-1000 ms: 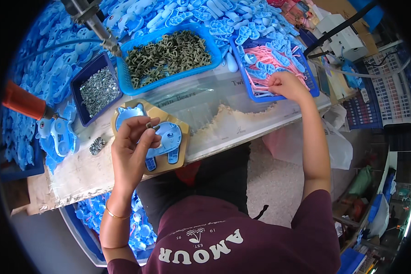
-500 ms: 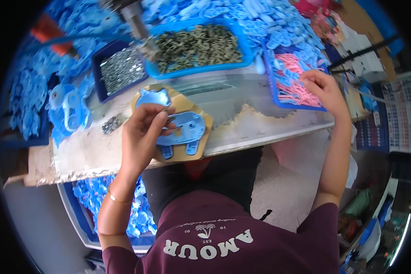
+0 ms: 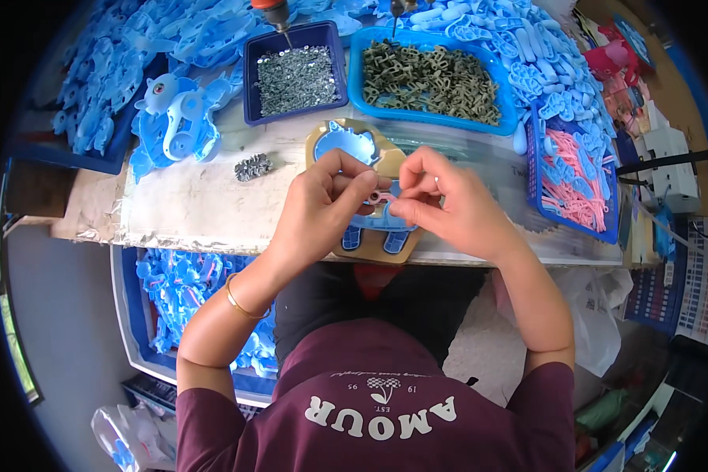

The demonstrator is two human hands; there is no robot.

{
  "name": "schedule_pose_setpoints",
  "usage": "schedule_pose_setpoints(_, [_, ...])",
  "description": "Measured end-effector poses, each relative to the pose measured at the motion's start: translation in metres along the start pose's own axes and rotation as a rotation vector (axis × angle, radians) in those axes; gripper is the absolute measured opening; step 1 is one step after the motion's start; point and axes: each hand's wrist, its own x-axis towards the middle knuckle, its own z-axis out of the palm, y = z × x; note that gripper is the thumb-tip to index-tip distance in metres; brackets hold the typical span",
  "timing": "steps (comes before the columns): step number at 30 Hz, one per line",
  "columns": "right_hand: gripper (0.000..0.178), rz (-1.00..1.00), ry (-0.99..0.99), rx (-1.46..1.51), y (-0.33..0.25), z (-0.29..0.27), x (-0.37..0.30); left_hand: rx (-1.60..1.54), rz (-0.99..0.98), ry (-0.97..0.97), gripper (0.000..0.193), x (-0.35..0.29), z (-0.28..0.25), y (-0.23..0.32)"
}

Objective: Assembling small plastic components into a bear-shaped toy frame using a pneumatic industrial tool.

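Observation:
My left hand and my right hand meet over the jig, both with fingers closed in a pinch. Between their fingertips is a small pink plastic piece with a ringed end. Below them a light-blue plastic toy shell half, hollow side up, lies in a tan jig. My hands cover the shell's middle; its two feet show at the table's front edge. Whether the small dark part that was in my left fingers is still there is hidden.
Behind the jig stand a dark-blue tray of small metal screws and a light-blue tray of dark metal parts. A blue basket at right holds pink and blue pieces. Powered screwdrivers hang overhead. Blue shells pile at left.
My right hand has come from the pink-and-blue basket to the jig, beside my left hand. A pink piece now shows between the fingertips. The whole view has shifted.

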Motion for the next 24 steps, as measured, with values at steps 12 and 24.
schedule_pose_setpoints(12, [0.018,-0.027,0.115,-0.296,-0.001,0.015,-0.001,-0.106,-0.087,-0.042,0.020,-0.004,-0.008,-0.004])
schedule_pose_setpoints(24, [0.013,-0.429,0.153,-0.847,0.010,0.026,0.014,0.294,0.305,0.243,0.021,-0.003,-0.033,0.002])
